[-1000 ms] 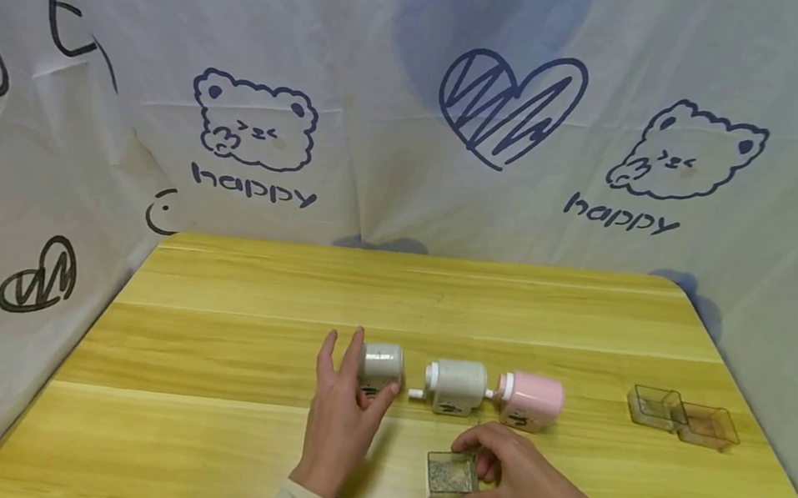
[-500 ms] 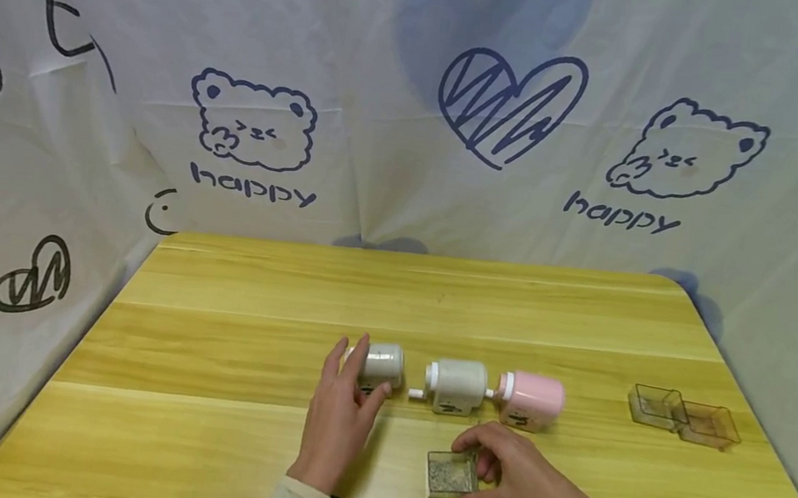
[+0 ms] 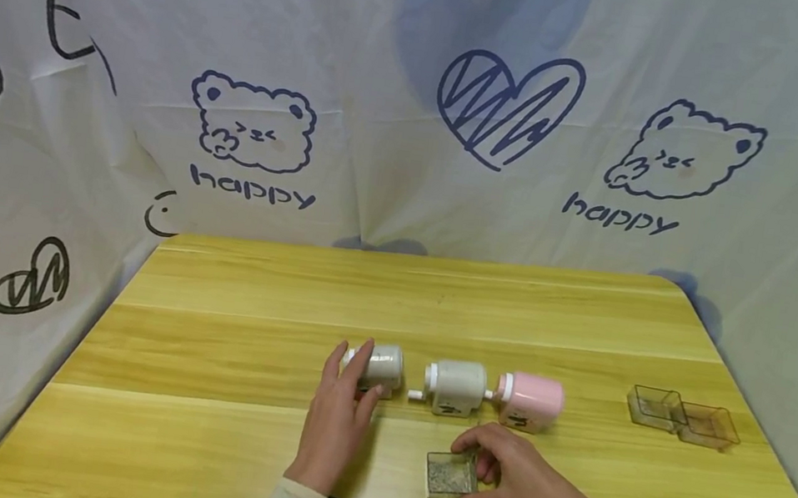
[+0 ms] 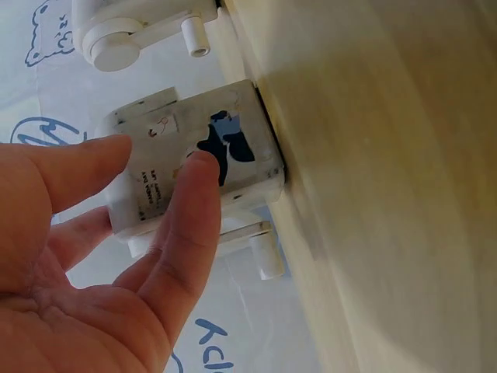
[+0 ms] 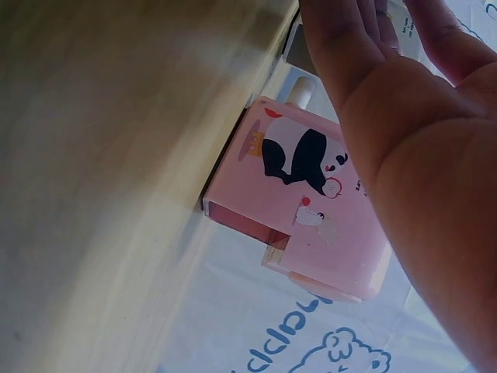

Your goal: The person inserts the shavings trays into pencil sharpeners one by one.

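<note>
In the head view my right hand (image 3: 519, 484) pinches a clear shavings drawer (image 3: 448, 476) between thumb and fingers, close over the table. Dark specks like pencil shavings lie in the drawer. My left hand (image 3: 334, 421) is at a grey-white crank pencil sharpener (image 3: 385, 365), its fingers by the crank end and its thumb before the front. The left wrist view shows those fingers (image 4: 190, 233) relaxed across the sharpener's picture side (image 4: 229, 148), with the thumb apart. A second grey-white sharpener (image 3: 458, 387) and a pink one (image 3: 534, 401) stand to its right.
Two more clear drawers, one greyish (image 3: 656, 407) and one reddish (image 3: 710, 426), sit side by side at the right of the wooden table (image 3: 250, 288). A white cloth (image 3: 392, 71) with drawings hangs behind. The pink sharpener's drawer slot (image 5: 248, 225) gapes in the right wrist view.
My left hand's fingers have shifted slightly right over the sharpener's crank end, and its thumb has drawn back to the left. The right hand and its drawer have stayed put.
</note>
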### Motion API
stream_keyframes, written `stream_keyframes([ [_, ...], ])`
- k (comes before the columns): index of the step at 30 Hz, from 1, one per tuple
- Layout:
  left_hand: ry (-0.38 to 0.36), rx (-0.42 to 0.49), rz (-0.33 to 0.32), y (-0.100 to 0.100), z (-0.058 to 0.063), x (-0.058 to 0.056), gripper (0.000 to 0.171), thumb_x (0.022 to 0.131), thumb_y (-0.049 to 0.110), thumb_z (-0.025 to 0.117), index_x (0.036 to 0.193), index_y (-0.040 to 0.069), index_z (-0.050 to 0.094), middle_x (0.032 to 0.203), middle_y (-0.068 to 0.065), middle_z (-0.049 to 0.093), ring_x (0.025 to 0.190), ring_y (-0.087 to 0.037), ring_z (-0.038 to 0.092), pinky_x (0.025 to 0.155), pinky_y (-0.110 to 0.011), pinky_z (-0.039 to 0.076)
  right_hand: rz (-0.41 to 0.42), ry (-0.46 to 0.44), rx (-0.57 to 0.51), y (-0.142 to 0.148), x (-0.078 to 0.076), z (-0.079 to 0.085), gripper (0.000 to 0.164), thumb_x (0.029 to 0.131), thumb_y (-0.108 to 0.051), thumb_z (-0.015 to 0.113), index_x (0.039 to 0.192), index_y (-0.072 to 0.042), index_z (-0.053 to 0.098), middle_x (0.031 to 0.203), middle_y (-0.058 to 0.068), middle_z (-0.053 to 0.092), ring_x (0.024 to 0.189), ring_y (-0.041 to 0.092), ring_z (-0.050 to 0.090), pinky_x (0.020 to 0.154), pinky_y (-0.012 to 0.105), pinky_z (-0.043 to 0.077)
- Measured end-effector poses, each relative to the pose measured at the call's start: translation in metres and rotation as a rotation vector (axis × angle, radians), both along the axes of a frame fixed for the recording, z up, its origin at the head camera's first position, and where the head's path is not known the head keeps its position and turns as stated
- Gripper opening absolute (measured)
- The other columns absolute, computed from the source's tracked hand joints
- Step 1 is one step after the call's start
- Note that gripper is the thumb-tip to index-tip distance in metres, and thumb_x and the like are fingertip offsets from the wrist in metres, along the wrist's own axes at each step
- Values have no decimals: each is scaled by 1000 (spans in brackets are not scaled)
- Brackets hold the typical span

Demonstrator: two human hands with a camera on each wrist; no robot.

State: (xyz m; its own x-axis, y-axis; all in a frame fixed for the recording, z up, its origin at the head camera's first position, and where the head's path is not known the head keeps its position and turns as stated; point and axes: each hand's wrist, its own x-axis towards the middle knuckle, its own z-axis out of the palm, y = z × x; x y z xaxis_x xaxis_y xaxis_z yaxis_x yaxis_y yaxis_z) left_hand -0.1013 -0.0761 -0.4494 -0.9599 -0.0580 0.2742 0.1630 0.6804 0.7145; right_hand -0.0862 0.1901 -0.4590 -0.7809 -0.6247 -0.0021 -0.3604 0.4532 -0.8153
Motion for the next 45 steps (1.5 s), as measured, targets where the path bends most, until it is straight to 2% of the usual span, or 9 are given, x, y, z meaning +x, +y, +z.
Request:
stream_keyframes([
  [8,8,-12,17,0,2,0,57,86,16,70,138,19,47,141,-17,39,87,-20,61,70,-38,48,-6,0,-1,0,1,1,51,74,-40,80,116,-18,58,93,1,54,78,13,51,68,28,46],
  [15,51,-54,50,1,3,1,53,84,14,72,132,20,51,132,-11,47,82,-24,59,66,-38,48,-5,-9,1,0,0,2,52,75,-41,79,116,-19,58,93,0,54,78,13,51,68,28,46],
  [22,55,-49,65,1,3,2,50,84,14,72,129,22,52,128,-8,48,76,-20,56,63,-35,46,-7,-5,1,0,1,1,52,74,-41,79,116,-19,58,91,0,54,78,13,51,68,28,46],
  [24,55,-46,64,1,3,2,51,83,14,73,128,22,52,128,-8,48,79,-22,57,65,-36,47,-8,-1,1,-1,1,1,51,74,-41,79,116,-19,58,91,0,54,78,13,51,68,28,46],
  [31,54,-40,21,0,3,1,49,81,10,73,125,15,50,129,-8,52,106,-25,57,84,-42,49,-8,-6,6,-1,1,2,51,74,-40,79,116,-18,58,91,0,54,78,13,51,68,29,47],
  [35,69,-54,-1,-2,5,2,47,81,11,74,122,15,51,125,-7,55,109,-24,57,86,-43,48,-10,-5,8,-1,0,2,52,74,-41,79,116,-18,58,91,0,54,78,13,51,68,29,47],
  [37,61,-59,-18,-4,7,3,47,80,12,74,121,15,52,124,-7,56,105,-24,58,84,-42,48,-12,-2,8,-1,0,2,52,74,-41,80,115,-18,58,91,0,54,78,13,51,68,29,47],
  [40,3,-37,-45,-8,11,4,47,79,13,76,119,17,53,117,-7,57,91,-19,58,77,-37,49,-17,-1,8,-1,0,2,52,74,-41,80,115,-19,58,91,0,54,78,13,51,68,29,47],
  [45,-84,-17,-85,-14,18,4,48,73,17,81,115,18,57,101,-2,57,73,-12,51,65,-29,47,-28,14,5,-1,0,2,51,74,-40,80,115,-18,58,90,1,54,78,13,51,67,29,47],
])
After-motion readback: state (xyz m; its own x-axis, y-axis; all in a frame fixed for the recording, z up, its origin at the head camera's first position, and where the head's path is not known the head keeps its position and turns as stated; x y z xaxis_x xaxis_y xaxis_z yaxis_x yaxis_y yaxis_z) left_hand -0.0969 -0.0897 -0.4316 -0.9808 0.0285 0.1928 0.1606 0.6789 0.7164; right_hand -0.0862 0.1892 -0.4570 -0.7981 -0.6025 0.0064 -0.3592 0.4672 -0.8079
